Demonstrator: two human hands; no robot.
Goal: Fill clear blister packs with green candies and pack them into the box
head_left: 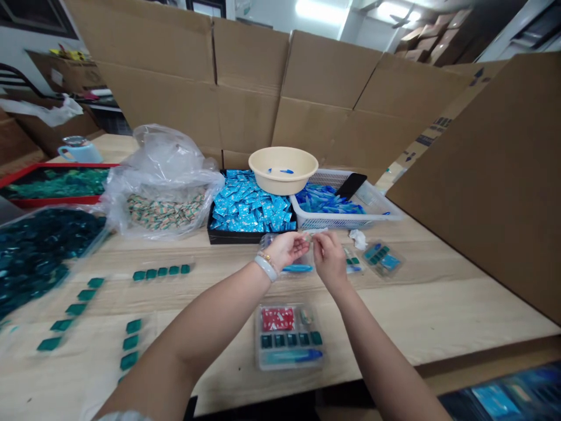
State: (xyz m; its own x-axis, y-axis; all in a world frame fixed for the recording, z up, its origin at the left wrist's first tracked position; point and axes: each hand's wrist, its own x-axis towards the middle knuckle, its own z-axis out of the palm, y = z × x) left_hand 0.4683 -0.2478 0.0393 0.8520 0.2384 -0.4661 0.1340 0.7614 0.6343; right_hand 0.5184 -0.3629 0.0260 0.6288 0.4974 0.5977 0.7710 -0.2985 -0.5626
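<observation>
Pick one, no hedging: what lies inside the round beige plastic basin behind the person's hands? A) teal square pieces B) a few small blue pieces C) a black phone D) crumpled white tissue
B: a few small blue pieces lie on the inner bottom of the round beige plastic basin.

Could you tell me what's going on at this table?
A person is working at a wooden table. Their left hand and right hand pinch a small clear piece above a clear plastic tray holding a blue stick-like item. Nearer the person, another clear tray holds a red packet, teal pieces and a blue item. Blue sachets fill a black tray, and rows of teal pieces lie on the table.
</observation>
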